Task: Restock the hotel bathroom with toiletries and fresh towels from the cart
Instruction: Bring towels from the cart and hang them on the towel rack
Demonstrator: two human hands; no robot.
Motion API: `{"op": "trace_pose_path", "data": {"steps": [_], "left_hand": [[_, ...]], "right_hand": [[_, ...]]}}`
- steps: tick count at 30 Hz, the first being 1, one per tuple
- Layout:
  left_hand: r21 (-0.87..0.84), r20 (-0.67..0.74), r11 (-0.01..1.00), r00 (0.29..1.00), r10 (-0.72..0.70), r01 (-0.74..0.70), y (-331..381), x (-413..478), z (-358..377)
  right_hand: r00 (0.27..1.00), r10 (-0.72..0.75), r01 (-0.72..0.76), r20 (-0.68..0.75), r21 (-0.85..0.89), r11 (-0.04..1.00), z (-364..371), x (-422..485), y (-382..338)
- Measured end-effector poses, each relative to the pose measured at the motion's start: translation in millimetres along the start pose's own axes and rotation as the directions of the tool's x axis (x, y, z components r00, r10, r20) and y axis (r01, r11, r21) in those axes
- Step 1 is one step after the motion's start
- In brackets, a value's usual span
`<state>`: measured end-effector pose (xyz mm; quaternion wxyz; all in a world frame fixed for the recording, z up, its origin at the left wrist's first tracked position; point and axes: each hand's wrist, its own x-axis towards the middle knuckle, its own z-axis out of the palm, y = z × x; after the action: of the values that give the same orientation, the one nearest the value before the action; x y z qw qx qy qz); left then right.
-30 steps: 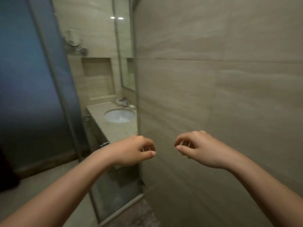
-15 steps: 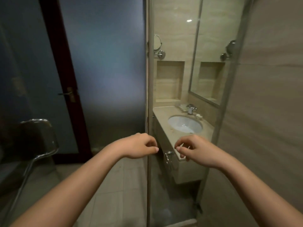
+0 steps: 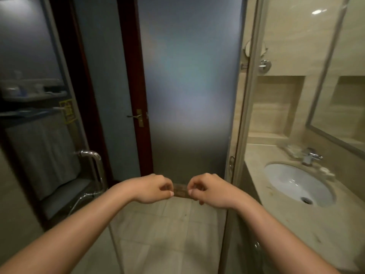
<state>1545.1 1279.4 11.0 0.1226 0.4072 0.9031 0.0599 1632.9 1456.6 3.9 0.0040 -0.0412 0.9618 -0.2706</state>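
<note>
Beige-tiled hotel bathroom seen from inside, facing a frosted glass door (image 3: 187,86) with a dark red wooden frame. At right, a beige stone desk (image 3: 296,230) carries a white oval sink (image 3: 296,182) with a chrome tap (image 3: 310,156); small toiletry items near the tap are too blurred to identify. At left, behind a glass panel, a grey folded towel (image 3: 41,155) hangs below a shelf. Left hand (image 3: 152,187) and right hand (image 3: 211,189) are held close together at centre, fingers curled narrow, pinching nothing discernible.
</note>
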Motion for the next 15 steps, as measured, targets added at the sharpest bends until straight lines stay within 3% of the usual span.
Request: {"op": "trace_pose_path", "data": {"steps": [5, 10, 15], "left_hand": [[-0.121, -0.138, 0.986, 0.982, -0.13, 0.114, -38, 22, -15], [-0.403, -0.12, 0.9, 0.965, -0.232, 0.166, -76, 41, -6], [-0.455, -0.144, 0.866, 0.942, -0.304, 0.209, -112, 80, -9]], "right_hand": [[0.996, -0.072, 0.07, 0.051, 0.048, 0.996, -7, 77, 9], [0.991, -0.077, 0.067, 0.105, 0.098, 0.993, 5, 131, 22], [0.993, -0.012, -0.002, 0.119, 0.118, 0.993, 14, 190, 37]]}}
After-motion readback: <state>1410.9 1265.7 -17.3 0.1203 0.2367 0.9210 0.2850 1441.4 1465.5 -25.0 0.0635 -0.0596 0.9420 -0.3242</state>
